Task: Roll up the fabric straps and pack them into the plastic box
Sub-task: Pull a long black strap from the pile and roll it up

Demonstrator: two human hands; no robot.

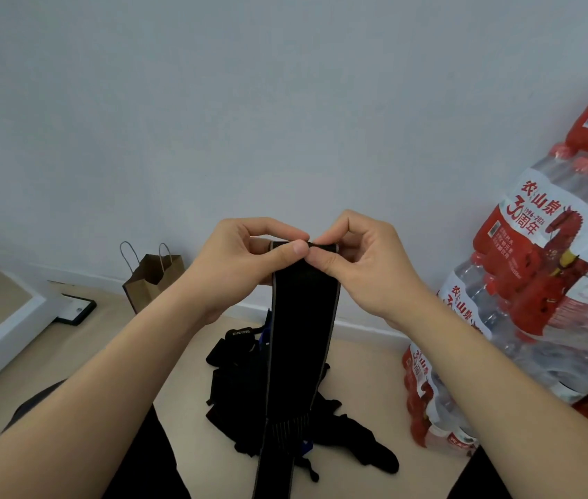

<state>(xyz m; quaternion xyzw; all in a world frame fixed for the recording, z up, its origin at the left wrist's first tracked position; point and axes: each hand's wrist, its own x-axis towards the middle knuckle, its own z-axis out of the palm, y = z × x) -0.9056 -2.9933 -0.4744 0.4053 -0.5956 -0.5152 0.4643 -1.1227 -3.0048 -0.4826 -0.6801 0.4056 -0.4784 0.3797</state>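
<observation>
A long black fabric strap (303,329) with pale edges hangs down from both my hands at chest height. My left hand (245,261) and my right hand (353,261) pinch its top end, which is turned over into a small roll between thumbs and fingers. The strap's lower end runs out of the bottom of the view. On the floor below lies a heap of other black straps (242,387), one with a white logo. No plastic box is in view.
Stacked shrink-wrapped packs of water bottles (544,282) with red labels stand at the right. A brown paper bag (152,275) leans on the wall at the back. A white-framed low piece of furniture (4,318) is at the left. My dark-trousered legs frame the heap.
</observation>
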